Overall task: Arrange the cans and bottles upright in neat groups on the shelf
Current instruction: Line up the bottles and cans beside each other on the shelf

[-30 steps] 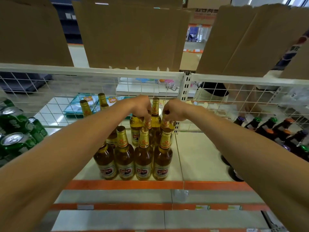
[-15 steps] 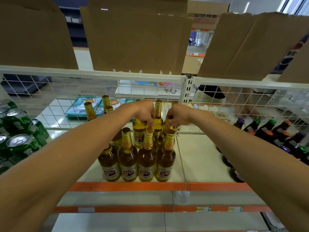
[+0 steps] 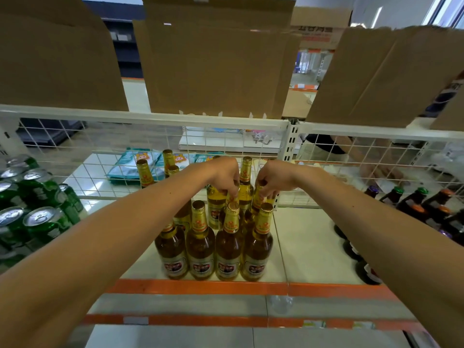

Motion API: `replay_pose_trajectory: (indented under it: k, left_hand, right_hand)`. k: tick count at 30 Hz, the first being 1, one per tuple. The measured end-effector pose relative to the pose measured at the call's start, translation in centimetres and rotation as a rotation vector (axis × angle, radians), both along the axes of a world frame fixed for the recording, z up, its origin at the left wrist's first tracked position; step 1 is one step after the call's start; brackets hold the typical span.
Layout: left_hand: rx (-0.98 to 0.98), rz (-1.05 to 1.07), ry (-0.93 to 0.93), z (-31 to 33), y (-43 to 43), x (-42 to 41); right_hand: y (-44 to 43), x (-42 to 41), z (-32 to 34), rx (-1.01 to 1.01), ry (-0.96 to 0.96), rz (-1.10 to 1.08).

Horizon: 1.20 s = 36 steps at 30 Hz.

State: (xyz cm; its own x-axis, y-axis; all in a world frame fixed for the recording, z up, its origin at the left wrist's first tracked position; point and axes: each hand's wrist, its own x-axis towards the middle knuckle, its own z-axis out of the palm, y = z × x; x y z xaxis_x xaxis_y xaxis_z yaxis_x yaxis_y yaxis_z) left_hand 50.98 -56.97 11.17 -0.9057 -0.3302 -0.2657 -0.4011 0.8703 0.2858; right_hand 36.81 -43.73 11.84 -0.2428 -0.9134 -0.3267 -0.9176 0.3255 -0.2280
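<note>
Reaching over the front bottles (image 3: 200, 247), the left hand (image 3: 224, 178) pinches a rear bottle (image 3: 230, 197) and the right hand (image 3: 272, 180) grips its neighbour (image 3: 258, 200) on the shelf (image 3: 308, 242).

Cardboard sheets (image 3: 216, 66) above; teal packets (image 3: 125, 169), perhaps wipes, behind mesh (image 3: 75, 153).
</note>
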Motion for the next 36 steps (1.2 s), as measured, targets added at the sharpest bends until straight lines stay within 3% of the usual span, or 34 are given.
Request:
replay_pose_trajectory:
  k: [10, 13, 17, 24, 36]
  left_hand:
    - [0.168, 0.063, 0.022, 1.7, -0.6, 1.3]
    - [0.149, 0.129, 0.233, 4.6, -3.1, 4.1]
    - [-0.041, 0.301, 0.410, 6.5, -7.8, 9.5]
    - [-0.110, 0.493, 0.249, 2.3, -13.7, 16.2]
    - [-0.035, 0.577, 0.322, -3.0, -15.5, 16.0]
  right_hand:
    - [-2.0, 0.9, 1.5, 0.188, 0.033, -0.038]
    - [-4.2, 2.3, 2.7, -0.017, 0.092, -0.018]
    - [-7.9, 5.6, 3.0, -0.206, 0.112, 0.047]
    - [-14.4, 12.1, 0.7, -0.188, 0.082, 0.081]
    - [-17.6, 15.2, -1.4, -0.135, 0.133, 0.102]
